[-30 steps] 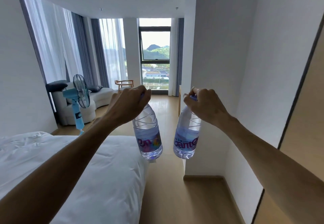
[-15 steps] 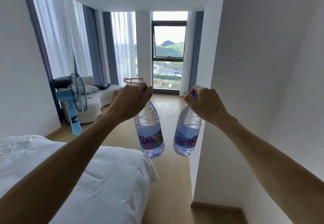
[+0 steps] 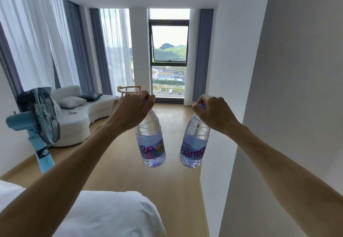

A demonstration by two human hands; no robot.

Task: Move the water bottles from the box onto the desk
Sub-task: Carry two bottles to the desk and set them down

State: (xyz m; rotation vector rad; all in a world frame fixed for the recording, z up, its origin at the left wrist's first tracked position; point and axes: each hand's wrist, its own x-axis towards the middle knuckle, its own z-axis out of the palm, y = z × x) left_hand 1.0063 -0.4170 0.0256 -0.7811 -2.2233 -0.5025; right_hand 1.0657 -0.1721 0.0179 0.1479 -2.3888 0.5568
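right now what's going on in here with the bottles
A person is carrying two water bottles, one in each hand, gripped at the caps. The left hand holds the left bottle; the right hand holds the right bottle. Both hang in the air above the wooden floor, between the bed and a white wall. No box or desk is in view.
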